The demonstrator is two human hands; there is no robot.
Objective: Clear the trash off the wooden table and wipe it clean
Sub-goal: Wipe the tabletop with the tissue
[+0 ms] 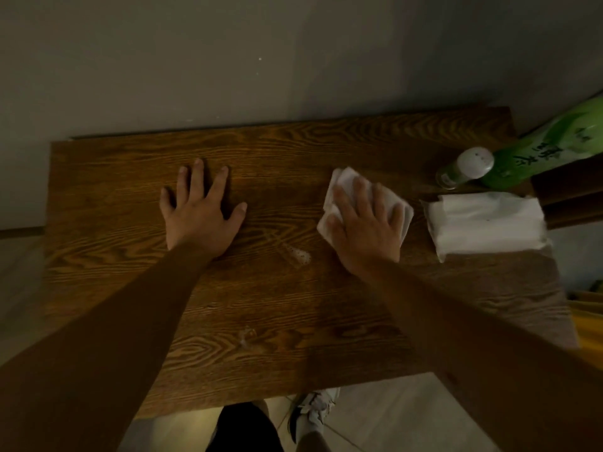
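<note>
The dark wooden table (280,308) fills the middle of the view, its far edge against a grey wall. My left hand (200,212) lies flat on the wood at centre left, fingers spread, holding nothing. My right hand (367,223) presses palm-down on a folded white tissue (342,181), which shows around the fingers at centre right. A small wet, foamy smear (301,256) sits on the wood between my hands, near the right wrist. A fainter wet mark (248,334) lies closer to the front edge.
A pack of white tissues (486,223) lies at the table's right edge. Behind it a green bottle (535,151) lies tilted with its white cap (474,163) pointing left. A dark wooden piece (571,194) stands at far right. My shoe (313,412) shows below the front edge.
</note>
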